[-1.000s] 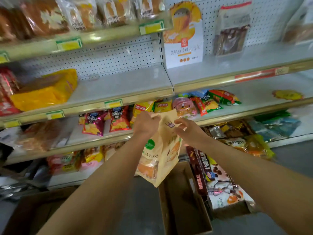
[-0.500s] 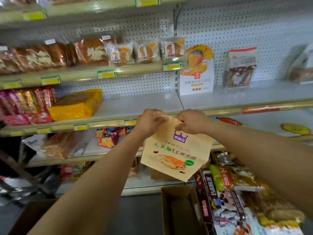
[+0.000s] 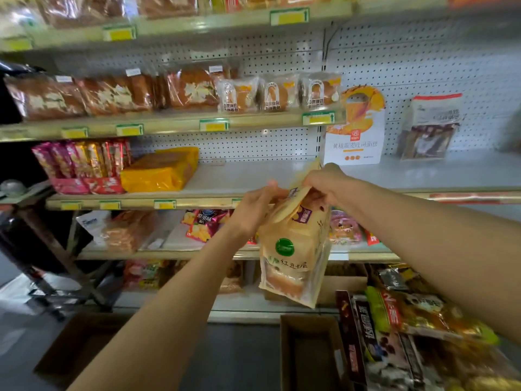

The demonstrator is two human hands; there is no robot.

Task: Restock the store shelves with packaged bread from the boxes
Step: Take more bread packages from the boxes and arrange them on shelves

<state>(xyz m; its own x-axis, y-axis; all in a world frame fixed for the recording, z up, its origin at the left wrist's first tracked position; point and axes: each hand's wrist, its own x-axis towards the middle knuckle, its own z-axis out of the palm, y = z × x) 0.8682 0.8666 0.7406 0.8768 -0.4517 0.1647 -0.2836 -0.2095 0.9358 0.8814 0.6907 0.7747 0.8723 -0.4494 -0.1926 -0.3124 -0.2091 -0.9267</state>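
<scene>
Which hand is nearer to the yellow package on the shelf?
Left. The left hand is just right of and below the yellow package, gripping the bread bag; the right hand is farther right.

Red snack packs (image 3: 84, 162) stand left on the middle shelf, chip bags (image 3: 205, 224) one shelf lower.

I see dim, cool light, dark shadow at left, blurred frame edges, and wide-angle bending throughout.

Top shelf (image 3: 197, 22) blurred – bread bag (image 3: 293, 258) print partly unreadable.
</scene>
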